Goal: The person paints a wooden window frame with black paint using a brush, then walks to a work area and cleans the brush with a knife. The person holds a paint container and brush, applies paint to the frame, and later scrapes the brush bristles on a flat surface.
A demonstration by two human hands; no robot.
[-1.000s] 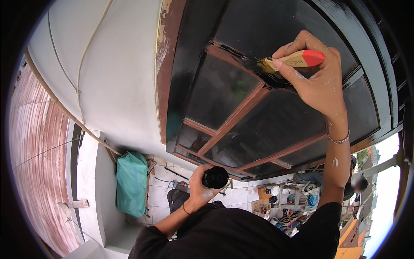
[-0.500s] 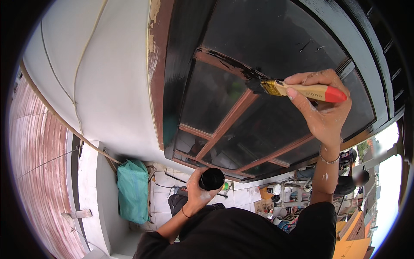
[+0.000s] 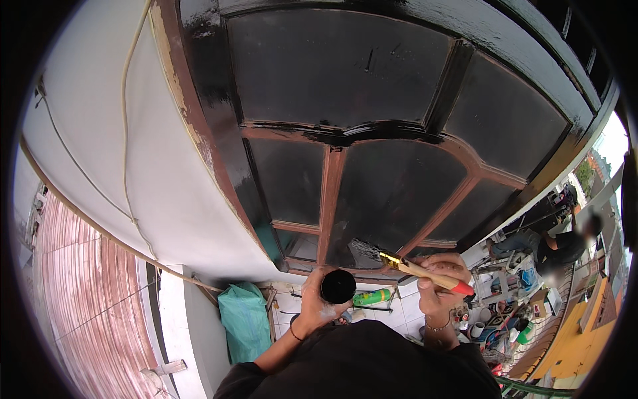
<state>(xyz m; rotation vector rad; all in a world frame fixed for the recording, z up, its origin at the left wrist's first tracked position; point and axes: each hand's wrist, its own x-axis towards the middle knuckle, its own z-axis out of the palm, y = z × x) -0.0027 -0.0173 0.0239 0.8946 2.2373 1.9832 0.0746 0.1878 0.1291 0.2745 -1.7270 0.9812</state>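
Note:
My right hand (image 3: 444, 282) is closed round the wooden handle of a paintbrush (image 3: 425, 270) with a red end. Its black-coated bristles point left, toward a cup of black paint (image 3: 338, 287), and stand apart from it. Fingers of my left hand (image 3: 315, 299) wrap round that cup, which is held upright near my chest. Ahead rises a wooden window frame (image 3: 332, 199) with dark glass panes. Wet black paint covers its upper bars and the left part of the curved crossbar (image 3: 379, 130); the lower bars are still reddish brown.
A white wall (image 3: 186, 219) with hanging cables lies to the left. Below stand a teal sack (image 3: 244, 322) and a green bottle-like object (image 3: 372, 297) on white tiles. Paint pots and clutter (image 3: 492, 319) fill the lower right, near another person (image 3: 561, 246) in dark clothing.
My right hand has brought the brush down from the crossbar to beside the cup. More of the crossbar is black. The view has shifted, and the left hand keeps its hold.

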